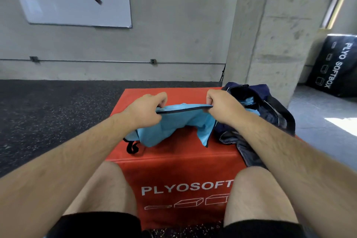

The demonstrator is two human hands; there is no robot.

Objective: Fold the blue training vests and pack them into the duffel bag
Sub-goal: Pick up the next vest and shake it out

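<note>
Atop the red box (179, 168): you are holding one blue vest (173, 121) stretched between both hands, with its lower part resting crumpled on the box top.
Left hand (148, 108): you are pinching the dark-trimmed upper edge at its 9 o'clock end, fingers curled tight round the cloth.
Right hand (222, 106): you are pinching the same edge at its 3 o'clock end, fingers likewise curled; neither hand is holding anything else.
Duffel bag (270, 114): it is lying open just beside the vest at 3 o'clock, on the same box; the light blue cloth (249, 100) showing inside is judged to be a vest already packed.
Step in hand: by judgement, you are squaring this vest for its first fold, with packing partly done.
Next move: it is calling for you to bring the two ends together with the trim aligned, then carry the folded vest toward 3 o'clock into the bag mouth.
Writing, red box front: "PLYOSOFT" is showing in white at 6 o'clock, its end hidden by your right leg, with box outlines beneath.
Writing, black box (336, 63): "PLYO SOFTBOX" is running down its face at 2 o'clock.
</note>
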